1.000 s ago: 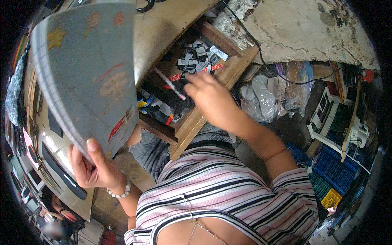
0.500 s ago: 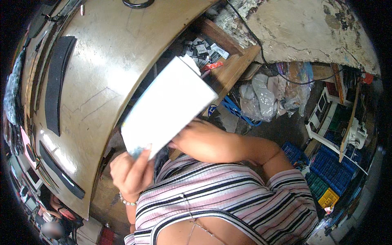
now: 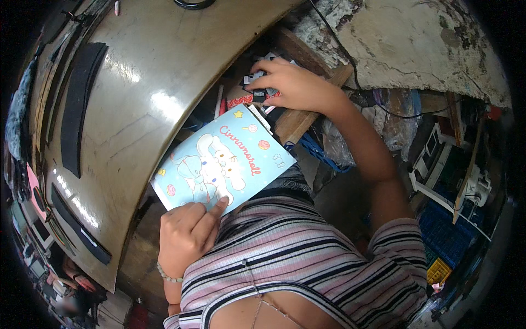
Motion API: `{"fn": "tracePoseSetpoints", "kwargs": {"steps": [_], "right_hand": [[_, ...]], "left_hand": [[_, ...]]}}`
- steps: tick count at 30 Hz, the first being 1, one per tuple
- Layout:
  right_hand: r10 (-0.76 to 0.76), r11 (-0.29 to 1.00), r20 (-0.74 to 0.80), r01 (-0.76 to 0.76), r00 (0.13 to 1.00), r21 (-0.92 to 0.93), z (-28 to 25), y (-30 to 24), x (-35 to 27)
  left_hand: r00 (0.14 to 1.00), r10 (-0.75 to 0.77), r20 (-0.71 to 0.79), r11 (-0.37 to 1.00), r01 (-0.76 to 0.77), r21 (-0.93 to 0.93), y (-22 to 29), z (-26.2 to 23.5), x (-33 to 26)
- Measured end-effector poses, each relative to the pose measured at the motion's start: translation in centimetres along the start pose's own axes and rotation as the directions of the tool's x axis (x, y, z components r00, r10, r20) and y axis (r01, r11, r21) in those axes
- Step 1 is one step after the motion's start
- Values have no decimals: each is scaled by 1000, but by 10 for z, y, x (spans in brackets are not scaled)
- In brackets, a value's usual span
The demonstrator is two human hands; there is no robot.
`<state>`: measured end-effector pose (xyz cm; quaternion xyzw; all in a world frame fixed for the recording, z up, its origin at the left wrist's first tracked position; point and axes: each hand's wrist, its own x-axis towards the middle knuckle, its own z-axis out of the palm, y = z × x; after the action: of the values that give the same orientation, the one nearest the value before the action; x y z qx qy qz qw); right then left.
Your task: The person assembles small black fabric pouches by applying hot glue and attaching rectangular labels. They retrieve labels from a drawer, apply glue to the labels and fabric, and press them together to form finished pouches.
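Observation:
My left hand [image 3: 189, 233] is closed on the lower edge of a light blue notebook [image 3: 255, 151], its index finger lying along the cover. Cartoon drawings decorate that cover, and white page edges show at its upper right corner. Beyond the notebook is an open wooden drawer [image 3: 298, 123]. My right hand [image 3: 287, 85] reaches over it with fingers apart and curved, above a pile of small black-and-white tags [image 3: 259, 96]. Whether the fingertips touch the tags is hard to tell. A red patterned strip [image 3: 239, 101] and a red-and-white pen-like stick [image 3: 220, 101] lie beside the pile.
A large tan tabletop [image 3: 137, 98] fills the left, bearing dark curved strips [image 3: 82, 109]. Clear plastic bags [image 3: 394, 123] lie beyond the drawer on the right. Blue crates [image 3: 444, 227] and a yellow basket [image 3: 438, 271] stand further right. A person [image 3: 68, 304] appears at the lower left.
The notebook now shows its blue cover instead of a plain white side. My right hand has left the notebook's edge and moved up over the drawer. My left hand still holds the notebook.

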<state>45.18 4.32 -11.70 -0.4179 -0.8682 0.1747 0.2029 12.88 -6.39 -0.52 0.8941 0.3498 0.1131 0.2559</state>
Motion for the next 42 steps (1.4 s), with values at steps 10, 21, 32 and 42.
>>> {"fn": "tracePoseSetpoints", "kwargs": {"steps": [10, 21, 32, 42], "right_hand": [[184, 983, 50, -185, 982, 4, -49, 37, 16], [31, 996, 311, -3, 950, -93, -34, -7, 5], [83, 997, 453, -71, 888, -43, -14, 7, -1], [319, 695, 400, -499, 859, 518, -40, 12, -7]], "left_hand": [[1000, -30, -4, 998, 29, -50, -1, 1, -2], [999, -38, 5, 998, 38, -53, -2, -1, 0], [996, -91, 0, 992, 91, -87, 3, -8, -4], [997, -79, 4, 993, 79, -92, 2, -8, -4]]}}
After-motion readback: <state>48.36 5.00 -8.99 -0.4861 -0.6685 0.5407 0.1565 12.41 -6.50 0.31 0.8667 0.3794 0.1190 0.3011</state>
